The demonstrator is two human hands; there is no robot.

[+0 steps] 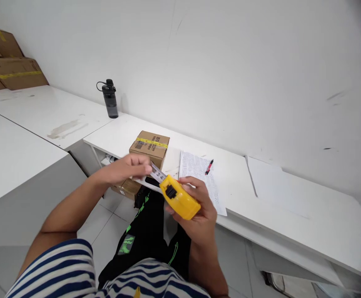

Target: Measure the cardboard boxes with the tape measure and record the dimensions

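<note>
A yellow tape measure (182,203) with a black lock button sits in my right hand (203,211), whose fingers wrap round its case. Out of its mouth comes a short length of pale blade (158,173), and my left hand (127,169) pinches the end of it between thumb and fingers. Just behind my left hand, a small cardboard box (151,145) with yellow tape and printed marks stands on the white shelf. Sheets of written paper (194,167) lie to the right of the box, with a red and black pen (209,167) on them.
A dark water bottle (110,101) stands against the wall at the left. Larger cardboard boxes (15,68) are stacked in the far left corner. More white paper (268,182) lies on the white shelf (323,211) at the right. Another box (127,188) is below the shelf.
</note>
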